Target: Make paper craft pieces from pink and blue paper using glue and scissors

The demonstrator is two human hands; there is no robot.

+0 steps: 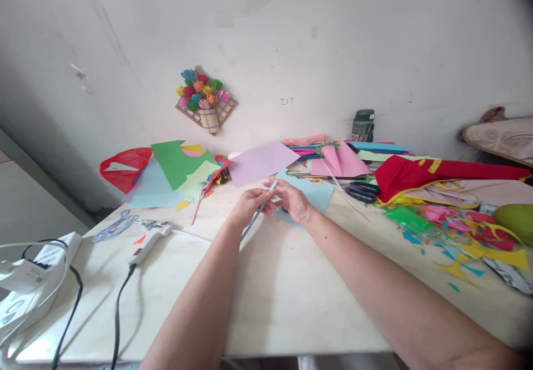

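Over the middle of the table, a narrow pale blue paper strip [254,221] slants up between my hands. My left hand [251,206] pinches it near its upper end, and its tail hangs down past the wrist. The curled fingers of my right hand [293,199] close on the strip's top end, close against the left fingertips. Beneath the right hand lies a light blue paper sheet [318,192]; a small dark item under that palm is too hidden to name. Dark-handled scissors [363,191] rest to the right.
A glue gun [147,242] with its cord and a power strip [62,251] occupy the left side. Coloured paper [183,165] and a red plastic bag [125,169] lie behind. At right are red cloth [416,176], paper scraps [462,253] and a dark bottle [363,126].
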